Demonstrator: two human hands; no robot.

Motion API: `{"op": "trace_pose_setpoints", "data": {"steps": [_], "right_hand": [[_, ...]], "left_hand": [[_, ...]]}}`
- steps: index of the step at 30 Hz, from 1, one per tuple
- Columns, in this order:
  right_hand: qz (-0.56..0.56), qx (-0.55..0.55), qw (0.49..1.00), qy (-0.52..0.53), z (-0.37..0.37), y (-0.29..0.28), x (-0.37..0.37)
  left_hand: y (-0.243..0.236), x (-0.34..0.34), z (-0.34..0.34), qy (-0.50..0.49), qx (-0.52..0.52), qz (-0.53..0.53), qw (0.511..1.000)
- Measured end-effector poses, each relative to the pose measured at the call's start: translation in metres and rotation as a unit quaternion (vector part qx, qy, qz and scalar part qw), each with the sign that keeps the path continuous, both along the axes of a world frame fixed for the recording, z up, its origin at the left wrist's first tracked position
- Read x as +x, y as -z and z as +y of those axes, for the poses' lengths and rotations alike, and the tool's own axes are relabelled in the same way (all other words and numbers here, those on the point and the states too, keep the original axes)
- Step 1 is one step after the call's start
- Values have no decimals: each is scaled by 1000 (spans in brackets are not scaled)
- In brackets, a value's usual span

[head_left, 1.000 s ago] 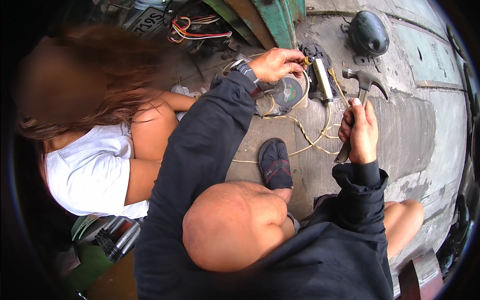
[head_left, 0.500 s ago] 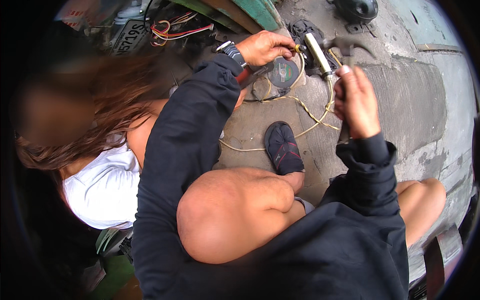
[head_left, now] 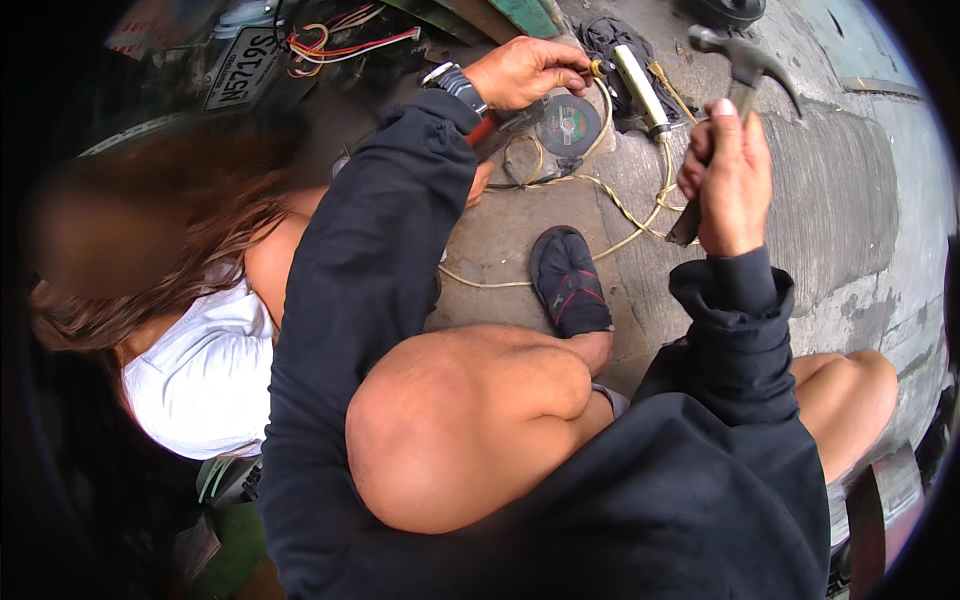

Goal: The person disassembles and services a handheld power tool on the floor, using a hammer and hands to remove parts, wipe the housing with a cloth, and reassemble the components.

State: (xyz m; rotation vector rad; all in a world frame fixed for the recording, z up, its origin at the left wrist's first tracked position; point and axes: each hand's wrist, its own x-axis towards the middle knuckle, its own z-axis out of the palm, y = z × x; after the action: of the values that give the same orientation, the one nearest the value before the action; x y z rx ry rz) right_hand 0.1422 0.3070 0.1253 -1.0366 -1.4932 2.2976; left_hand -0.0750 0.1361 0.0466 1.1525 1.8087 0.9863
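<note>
Bent-kneed over grey concrete [head_left: 835, 200], beside a white-shirted person [head_left: 205, 370]. Holding a claw hammer [head_left: 746, 68] at upper right, with the right grip [head_left: 730, 185] wrapped around its handle [head_left: 741, 97]. Facing a dark-lettered plate [head_left: 243, 68], upper left, a white tube [head_left: 640, 92] and a label-printed dark disc [head_left: 568, 126]. Pinching a small yellow piece [head_left: 597, 68] in the nearly closed left grip [head_left: 520, 75].

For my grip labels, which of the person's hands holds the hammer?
The right hand grips the hammer; the left hand instead holds a small yellow piece.
</note>
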Motion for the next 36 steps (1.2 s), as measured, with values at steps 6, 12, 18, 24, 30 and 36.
{"op": "trace_pose_setpoints", "data": {"steps": [6, 12, 18, 24, 30, 36], "right_hand": [[55, 42, 997, -24, 9, -12, 0], [-60, 11, 995, -80, -21, 36, 33], [-111, -31, 988, -101, -29, 58, 49], [-85, -9, 990, -116, -21, 52, 28], [-91, -13, 988, -123, -20, 53, 19], [-113, -37, 981, -154, -25, 66, 35]], "left_hand": [[-7, 1, -3, -69, 32, -33, 997], [-17, -4, -19, -292, 225, -170, 914], [9, 1, -30, -332, 157, -177, 913], [2, -2, -33, -346, 106, -154, 919], [3, -2, -54, -335, -171, 160, 913], [61, 7, -72, -388, -165, -3, 907]]}}
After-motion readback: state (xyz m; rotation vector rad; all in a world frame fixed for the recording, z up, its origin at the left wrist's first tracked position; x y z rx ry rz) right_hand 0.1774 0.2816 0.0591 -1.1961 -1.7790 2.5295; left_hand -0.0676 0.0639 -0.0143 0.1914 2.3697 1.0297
